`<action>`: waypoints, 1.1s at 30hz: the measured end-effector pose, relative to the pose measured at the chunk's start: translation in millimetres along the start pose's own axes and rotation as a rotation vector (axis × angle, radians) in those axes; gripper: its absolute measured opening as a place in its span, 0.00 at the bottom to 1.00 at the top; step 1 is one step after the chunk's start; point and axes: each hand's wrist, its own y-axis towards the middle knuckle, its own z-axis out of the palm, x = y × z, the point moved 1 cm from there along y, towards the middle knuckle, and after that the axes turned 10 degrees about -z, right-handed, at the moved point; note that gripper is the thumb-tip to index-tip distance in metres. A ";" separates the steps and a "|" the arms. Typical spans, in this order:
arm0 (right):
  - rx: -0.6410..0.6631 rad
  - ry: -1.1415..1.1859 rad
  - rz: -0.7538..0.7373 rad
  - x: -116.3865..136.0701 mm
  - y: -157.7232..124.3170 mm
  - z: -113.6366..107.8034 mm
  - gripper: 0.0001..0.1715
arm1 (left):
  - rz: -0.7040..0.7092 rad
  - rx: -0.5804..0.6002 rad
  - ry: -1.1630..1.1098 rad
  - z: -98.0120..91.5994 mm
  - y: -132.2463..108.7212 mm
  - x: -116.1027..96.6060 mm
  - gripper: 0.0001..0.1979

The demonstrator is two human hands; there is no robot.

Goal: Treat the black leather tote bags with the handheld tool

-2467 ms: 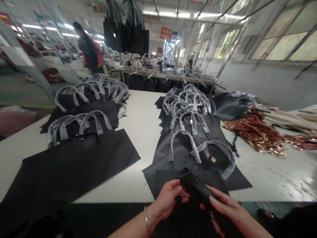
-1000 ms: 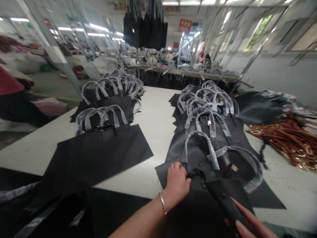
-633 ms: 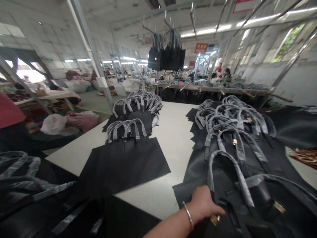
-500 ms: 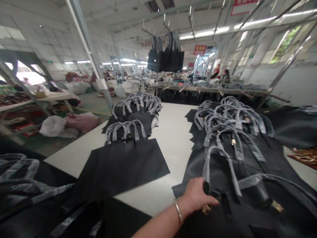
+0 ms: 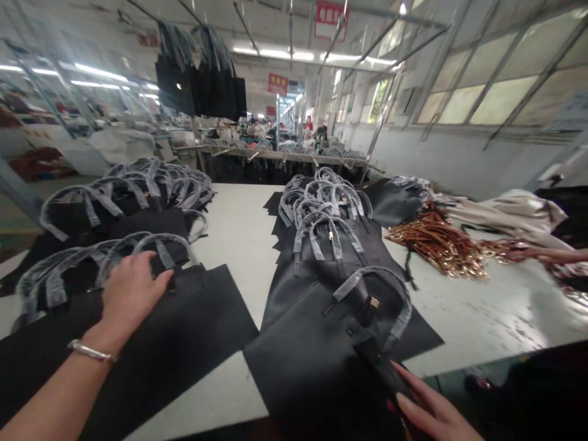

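My left hand (image 5: 131, 291) is over the left pile of black bags, at the wrapped handles (image 5: 172, 245) of the top bag (image 5: 197, 312). Its thumb stands apart from the fingers, and I see nothing held in it. My right hand (image 5: 427, 404), at the lower right, has fingers and thumb closed on a dark flat strap (image 5: 379, 364). That strap lies over the front black bag (image 5: 298, 343) of the right pile. A handle in clear plastic (image 5: 404, 294) arches above this bag, near a gold-coloured clasp (image 5: 374, 302).
Brown straps with gold-coloured hooks (image 5: 441, 242) lie heaped on the white table (image 5: 234, 226), right of the bags. Beyond them is beige cloth (image 5: 509, 211), with another person's arm (image 5: 560, 254) at the edge. Black bags (image 5: 197, 79) hang from a rack behind.
The view has turned right. My left hand has gone from the right pile to the left pile. My right hand has come into view, holding the dark strap.
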 end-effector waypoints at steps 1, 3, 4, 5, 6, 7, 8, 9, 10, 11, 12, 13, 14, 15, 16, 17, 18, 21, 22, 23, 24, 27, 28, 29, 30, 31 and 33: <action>-0.007 -0.005 0.012 1.6 4.4 -0.1 0.55 | 0.123 0.001 -0.088 9.4 -20.8 -17.0 0.23; -0.008 -0.013 0.021 4.1 15.5 -0.4 0.51 | 0.396 0.194 -0.332 34.1 -75.9 -61.1 0.20; 0.002 -0.018 0.026 5.6 21.2 -0.3 0.48 | 0.500 0.313 -0.406 47.1 -105.8 -84.3 0.18; 0.016 -0.026 0.034 7.5 26.4 0.0 0.44 | 0.568 0.405 -0.450 59.3 -134.2 -106.0 0.17; 0.030 -0.036 0.041 9.9 30.9 0.7 0.41 | 0.624 0.484 -0.473 70.1 -159.7 -125.2 0.17; 0.042 -0.045 0.044 12.9 34.9 1.6 0.38 | 0.661 0.540 -0.492 79.2 -180.9 -141.1 0.18; 0.053 -0.053 0.043 16.3 38.6 2.9 0.37 | 0.684 0.582 -0.497 86.8 -197.5 -153.5 0.18; 0.066 -0.056 0.039 19.7 42.5 4.5 0.36 | 0.699 0.606 -0.489 92.8 -209.7 -162.6 0.19; 0.083 -0.054 0.026 23.1 47.0 6.3 0.36 | 0.707 0.616 -0.474 97.4 -218.0 -168.7 0.19; 0.102 -0.050 0.009 26.4 52.2 8.4 0.36 | 0.715 0.615 -0.452 100.9 -223.3 -172.5 0.20; 0.121 -0.043 -0.010 29.5 58.3 10.8 0.36 | 0.725 0.603 -0.429 103.5 -226.5 -174.4 0.20; 0.135 -0.040 -0.026 32.7 65.2 13.3 0.36 | 0.736 0.586 -0.408 105.3 -228.3 -175.0 0.21; 0.145 -0.040 -0.040 36.0 72.6 16.0 0.37 | 0.746 0.566 -0.393 106.5 -229.5 -174.9 0.22; 0.150 -0.045 -0.047 39.5 80.1 18.8 0.37 | 0.758 0.549 -0.384 107.2 -230.4 -174.4 0.23; 0.155 -0.052 -0.049 43.2 87.2 21.7 0.36 | 0.767 0.534 -0.378 107.6 -231.1 -173.8 0.23; 0.163 -0.058 -0.047 47.1 93.8 24.5 0.36 | 0.770 0.525 -0.376 107.8 -231.8 -173.2 0.24; 0.176 -0.060 -0.042 50.8 99.5 27.0 0.35 | 0.768 0.520 -0.378 107.8 -232.3 -172.7 0.24; 0.228 -0.049 -0.012 59.8 112.0 32.2 0.34 | 0.754 0.524 -0.397 107.2 -233.0 -172.7 0.23; 0.241 -0.041 -0.003 61.8 115.3 33.2 0.33 | 0.747 0.527 -0.403 106.9 -232.8 -173.1 0.23; 0.251 -0.036 0.001 63.4 118.8 34.1 0.31 | 0.742 0.530 -0.406 106.5 -232.6 -173.6 0.23; 0.260 -0.033 -0.001 64.8 122.8 35.2 0.30 | 0.739 0.533 -0.407 106.2 -232.2 -174.2 0.23; 0.296 -0.040 -0.032 69.3 140.6 42.4 0.26 | 0.734 0.542 -0.403 105.0 -230.8 -175.6 0.23; 0.308 -0.044 -0.043 71.5 148.6 46.3 0.25 | 0.734 0.546 -0.403 104.6 -230.4 -175.8 0.23; 0.320 -0.049 -0.050 74.1 157.3 50.7 0.23 | 0.734 0.549 -0.405 104.2 -230.1 -175.9 0.23; 0.328 -0.055 -0.055 77.2 166.1 55.5 0.22 | 0.734 0.553 -0.408 103.9 -229.8 -175.8 0.23; 0.335 -0.064 -0.059 80.7 174.4 60.3 0.21 | 0.734 0.554 -0.412 103.7 -229.6 -175.5 0.23; 0.345 -0.086 -0.066 87.7 186.8 68.3 0.18 | 0.733 0.551 -0.419 104.2 -229.5 -174.8 0.23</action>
